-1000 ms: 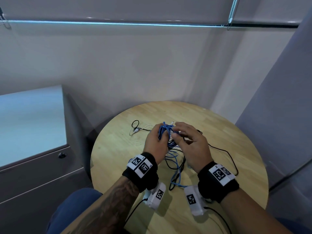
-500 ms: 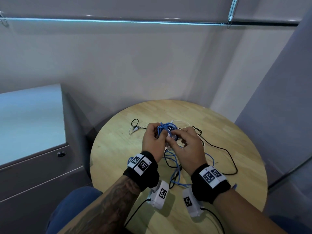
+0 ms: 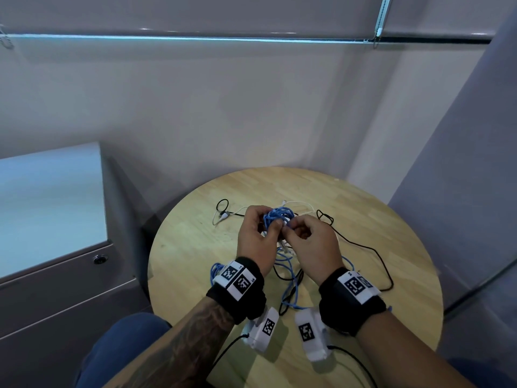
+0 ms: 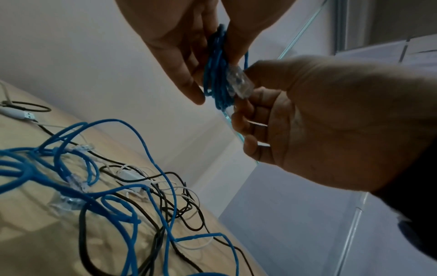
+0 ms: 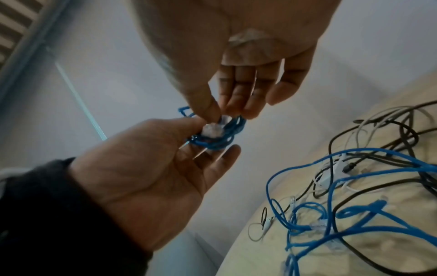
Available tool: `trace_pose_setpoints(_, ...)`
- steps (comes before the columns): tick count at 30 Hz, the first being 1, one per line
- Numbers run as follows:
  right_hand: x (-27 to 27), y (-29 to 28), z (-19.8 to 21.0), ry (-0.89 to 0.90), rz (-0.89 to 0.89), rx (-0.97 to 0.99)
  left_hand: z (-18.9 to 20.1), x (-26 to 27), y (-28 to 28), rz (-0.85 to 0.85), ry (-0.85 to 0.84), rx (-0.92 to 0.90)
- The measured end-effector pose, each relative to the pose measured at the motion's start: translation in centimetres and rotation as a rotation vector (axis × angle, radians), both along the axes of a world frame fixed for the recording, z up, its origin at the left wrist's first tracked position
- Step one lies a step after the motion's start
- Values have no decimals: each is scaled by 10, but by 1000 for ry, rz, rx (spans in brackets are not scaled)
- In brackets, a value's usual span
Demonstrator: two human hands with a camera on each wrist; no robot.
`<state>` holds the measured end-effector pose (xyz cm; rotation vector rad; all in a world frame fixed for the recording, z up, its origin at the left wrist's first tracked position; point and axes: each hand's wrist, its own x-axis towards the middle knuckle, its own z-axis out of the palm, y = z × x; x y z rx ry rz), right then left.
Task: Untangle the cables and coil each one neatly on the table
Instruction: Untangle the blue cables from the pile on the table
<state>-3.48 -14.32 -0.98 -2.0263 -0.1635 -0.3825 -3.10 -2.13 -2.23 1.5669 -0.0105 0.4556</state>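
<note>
Currently:
Left hand (image 3: 255, 238): fingers curled, gripping small blue cable coil (image 3: 275, 219).
Right hand (image 3: 310, 245): thumb and fingertips pinching coil's clear plastic connector (image 4: 237, 80).

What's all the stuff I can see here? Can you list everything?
Coiled cable bundle: one, blue, held above the table between both hands.
Clear plug: one, at the bundle, pinched.
Loose blue cables: count unclear, tangled on the table.
Black cables: count unclear, tangled, trailing right.
White cables: count unclear, far side of the tangle.
Round table: one, light wood.
Cabinet: one, grey, left.
Left hand: grips the bundle.
Right hand: pinches the plug.
</note>
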Motion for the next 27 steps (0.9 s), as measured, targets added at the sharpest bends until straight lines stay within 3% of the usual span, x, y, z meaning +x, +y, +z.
trace_pose_setpoints(3,-5,-1,-1,-117,32,-68,3,-1,2,-50,25,-18)
trace_pose_setpoints(6,-6,0,1,-117,38,-93,5,-3,2,-37,31,-15)
trace_pose_setpoints(11,-3,-1,5,66,83,358,6,-3,2,-89,26,-51)
trace_pose_setpoints(15,-5,-7,9,127,138,453,13,-2,9,-214,140,-230)
trace_pose_setpoints(20,-1,-13,13,79,165,378,15,0,14,-305,234,-416)
trace_pose_setpoints(27,-4,-11,14,-179,124,-14,15,1,19,-298,234,-511)
